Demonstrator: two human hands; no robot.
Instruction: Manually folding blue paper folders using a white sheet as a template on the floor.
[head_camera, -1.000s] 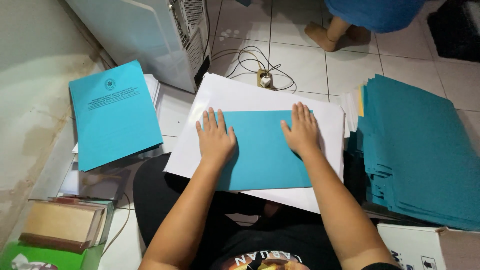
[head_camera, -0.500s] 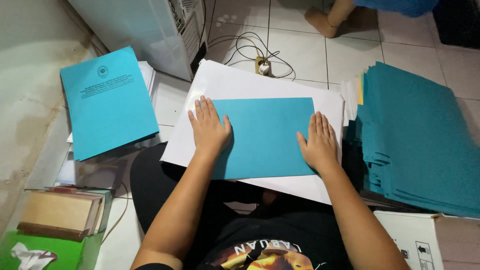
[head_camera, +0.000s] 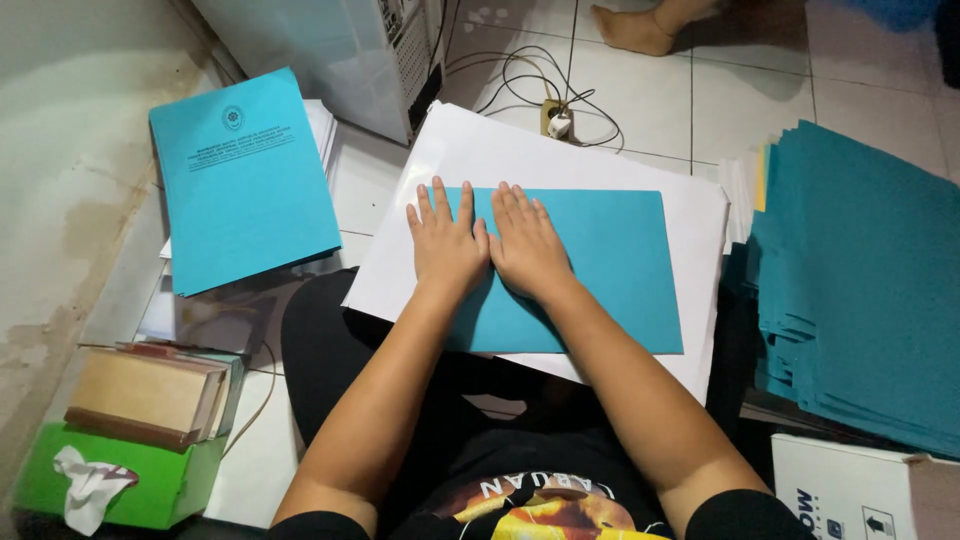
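Note:
A folded teal sheet (head_camera: 610, 270) lies on a large white board (head_camera: 480, 150) resting across my lap. My left hand (head_camera: 445, 245) presses flat on the sheet's left edge, fingers spread. Beside it, touching, my right hand (head_camera: 528, 248) also lies flat on the sheet, palm down. Neither hand grips anything.
A teal printed booklet (head_camera: 245, 180) lies on white papers at the left. A thick stack of teal sheets (head_camera: 860, 280) sits at the right. A green tissue box (head_camera: 120, 480) with books (head_camera: 150, 390) on it, a computer case (head_camera: 330, 50), cables (head_camera: 540, 90), a carton (head_camera: 850, 490), another person's foot (head_camera: 640, 25).
My right hand slid left across the teal sheet from its right part to sit against my left hand. The left hand stayed at the left edge.

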